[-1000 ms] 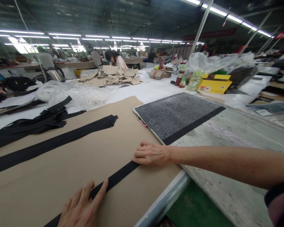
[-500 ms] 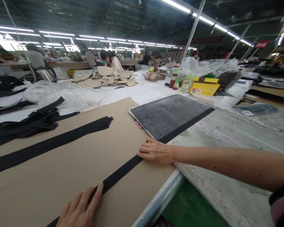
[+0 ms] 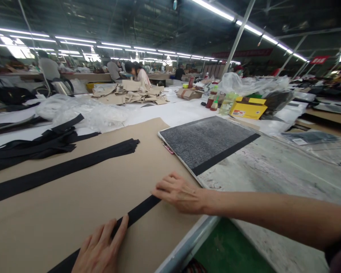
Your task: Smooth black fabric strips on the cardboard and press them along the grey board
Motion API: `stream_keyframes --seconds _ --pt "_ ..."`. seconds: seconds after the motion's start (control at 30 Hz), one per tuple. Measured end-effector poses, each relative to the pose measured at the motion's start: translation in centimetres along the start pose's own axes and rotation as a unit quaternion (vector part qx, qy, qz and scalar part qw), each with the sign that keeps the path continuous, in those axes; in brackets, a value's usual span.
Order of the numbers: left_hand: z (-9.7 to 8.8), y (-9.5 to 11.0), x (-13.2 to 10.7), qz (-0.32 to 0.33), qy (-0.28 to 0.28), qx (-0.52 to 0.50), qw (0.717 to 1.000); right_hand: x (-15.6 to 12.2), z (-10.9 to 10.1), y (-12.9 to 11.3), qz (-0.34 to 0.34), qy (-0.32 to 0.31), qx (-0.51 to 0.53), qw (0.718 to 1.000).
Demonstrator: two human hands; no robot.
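Observation:
A narrow black fabric strip (image 3: 143,209) lies slantwise across the beige sheet (image 3: 108,189) on the table. My left hand (image 3: 99,246) rests on the strip near the bottom of the view, fingers stretched out and a little apart. At the strip's far end, my right hand (image 3: 179,192) has its fingers closed on it; the fingertips and the very end are partly hidden. Past the right hand, a grey textured panel (image 3: 207,140) lies on the pale board, with a black band (image 3: 227,153) along its near edge.
More black strips lie in a stack (image 3: 74,165) and a loose heap (image 3: 31,149) on the left. A whitish, scuffed board (image 3: 272,182) extends to the right. Farther back are clear plastic wrap (image 3: 82,112), beige pieces (image 3: 130,93), bottles and a yellow box (image 3: 248,107). People work in the background.
My right hand has drawn back from the board's edge toward my left hand, and the strip's end now stops at its fingers. My left hand stays on the strip. The view has shifted slightly.

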State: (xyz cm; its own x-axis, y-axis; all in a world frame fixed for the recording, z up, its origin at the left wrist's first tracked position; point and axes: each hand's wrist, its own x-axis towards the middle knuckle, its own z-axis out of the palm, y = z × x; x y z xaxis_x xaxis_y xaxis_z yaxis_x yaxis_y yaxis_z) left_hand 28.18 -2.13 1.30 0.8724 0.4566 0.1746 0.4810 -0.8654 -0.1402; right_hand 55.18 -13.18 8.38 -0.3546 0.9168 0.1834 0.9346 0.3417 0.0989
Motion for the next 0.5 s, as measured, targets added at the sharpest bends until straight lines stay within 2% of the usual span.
stream_keyframes --seconds 0.1,0.2,0.4,0.5 --pt "-0.8 0.5 0.0 -0.011 0.009 0.012 1.000 2.9 1.1 -3.6 -0.023 -0.009 0.030 0.999" --pt "-1.6 0.9 0.0 -0.013 0.013 0.012 1.000 3.5 2.0 -4.9 -0.008 -0.017 0.028 0.999" --pt "-0.9 0.5 0.2 -0.011 0.047 -0.024 0.999 -0.6 1.4 -1.6 0.084 -0.051 -0.006 0.995" --pt "-1.2 0.7 0.3 -0.027 0.037 -0.077 0.996 -0.7 1.1 -1.6 0.131 -0.017 0.000 0.991"
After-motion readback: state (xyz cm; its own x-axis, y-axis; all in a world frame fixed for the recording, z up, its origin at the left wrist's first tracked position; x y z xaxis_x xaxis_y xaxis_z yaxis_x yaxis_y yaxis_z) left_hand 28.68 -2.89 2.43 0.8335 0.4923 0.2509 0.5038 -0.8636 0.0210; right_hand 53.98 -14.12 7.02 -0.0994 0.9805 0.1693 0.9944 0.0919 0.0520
